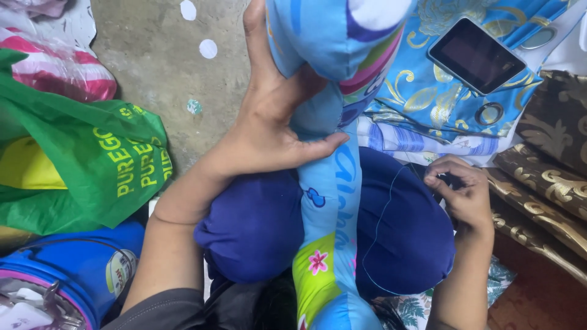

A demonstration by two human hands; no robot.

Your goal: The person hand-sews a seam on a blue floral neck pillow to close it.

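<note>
While the left hand (269, 131) clamps the stuffed blue bolster (330, 183) at its narrow middle, thumb across the front, fingers behind, the fabric looks steadied for stitching. Bolster lies over the lap on a dark blue cloth (257, 226). Right hand (461, 192), right of the bolster, has fingertips pinched together on what seems a needle, too small to tell; 1 thin thread (382, 214) curves from it back toward the bolster. Left wrist bent, forearm angled up. Phone (477, 55) lies above-right of the bolster, green bag (98, 165) to its left.
</note>
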